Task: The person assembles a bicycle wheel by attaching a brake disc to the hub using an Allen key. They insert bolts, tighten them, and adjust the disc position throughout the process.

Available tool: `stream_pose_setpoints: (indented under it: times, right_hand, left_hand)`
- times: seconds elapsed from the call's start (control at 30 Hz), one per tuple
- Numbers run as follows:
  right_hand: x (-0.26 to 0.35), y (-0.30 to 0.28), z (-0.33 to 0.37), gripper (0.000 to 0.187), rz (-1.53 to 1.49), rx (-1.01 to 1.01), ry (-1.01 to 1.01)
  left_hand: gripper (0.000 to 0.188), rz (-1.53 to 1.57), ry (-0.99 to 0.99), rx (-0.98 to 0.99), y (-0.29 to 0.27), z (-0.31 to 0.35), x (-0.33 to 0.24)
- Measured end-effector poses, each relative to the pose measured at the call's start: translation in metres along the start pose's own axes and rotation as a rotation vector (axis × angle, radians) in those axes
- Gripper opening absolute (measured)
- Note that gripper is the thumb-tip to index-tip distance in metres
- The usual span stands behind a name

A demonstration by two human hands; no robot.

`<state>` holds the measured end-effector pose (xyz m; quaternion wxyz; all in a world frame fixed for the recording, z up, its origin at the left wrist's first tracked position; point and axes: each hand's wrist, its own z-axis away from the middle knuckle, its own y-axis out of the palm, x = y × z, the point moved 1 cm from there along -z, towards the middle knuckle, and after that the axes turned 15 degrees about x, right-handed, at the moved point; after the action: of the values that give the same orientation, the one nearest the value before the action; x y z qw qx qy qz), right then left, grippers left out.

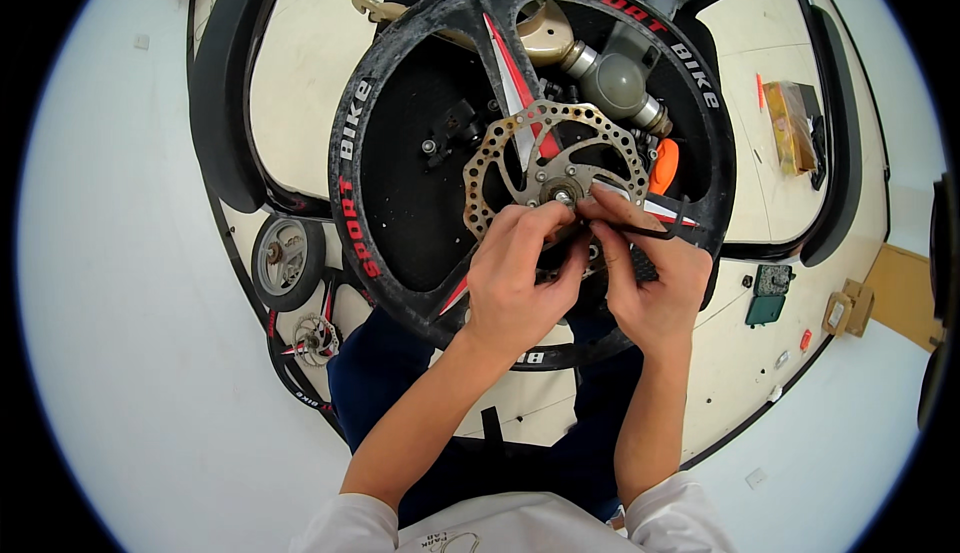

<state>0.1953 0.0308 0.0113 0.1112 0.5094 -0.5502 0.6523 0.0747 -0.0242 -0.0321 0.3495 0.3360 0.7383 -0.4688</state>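
A bicycle wheel (358, 215) with a black rim and three red-and-white spokes lies tilted across my lap. On its hub sits a brake disc (478, 175) with a holed, wavy edge. My left hand (520, 271) is closed in a pinch at the near left of the axle (563, 196); what its fingertips grip, if anything, is hidden. Close beside it, my right hand (655, 288) is closed around a thin black rod (640, 230), whose exact kind I cannot make out. Both sets of fingertips are at the hub and partly cover it.
Behind the wheel is a black chair seat (400, 143) with metal parts, a grey-green bulbous part (615, 85) and an orange-handled item (663, 166). Chair armrests (225, 83) flank it. On the floor are a small wheel (288, 263), another disc wheel (315, 340), a green case (768, 295) and cardboard boxes (848, 308).
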Motion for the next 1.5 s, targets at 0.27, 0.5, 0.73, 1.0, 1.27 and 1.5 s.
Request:
stream_pose_setpoints:
  times: [0.27, 0.5, 0.73, 1.0, 1.27, 1.5]
  right_hand:
    - [-0.006, -0.001, 0.004, 0.017, 0.028, -0.017, -0.001]
    - [-0.008, 0.003, 0.003, 0.015, -0.073, -0.088, 0.032]
    - [-0.012, -0.01, 0.002, 0.01, -0.259, -0.203, 0.23]
    - [-0.012, -0.005, 0.0, 0.009, -0.242, -0.164, 0.148]
    - [-0.014, -0.006, 0.001, 0.01, -0.229, -0.164, 0.141]
    - [-0.013, -0.008, 0.002, 0.01, -0.26, -0.165, 0.148]
  left_hand:
    - [0.043, 0.024, 0.026, -0.017, 0.002, -0.001, 0.0]
    - [0.039, 0.003, -0.004, 0.021, -0.003, 0.0, 0.001]
    - [0.039, -0.01, 0.023, 0.048, -0.007, -0.003, 0.0]
    - [0.033, -0.059, 0.094, 0.03, -0.006, -0.004, 0.002]
    - [0.03, -0.046, 0.123, 0.018, -0.004, -0.005, 0.002]
    - [0.031, -0.04, 0.084, 0.027, -0.004, -0.006, 0.001]
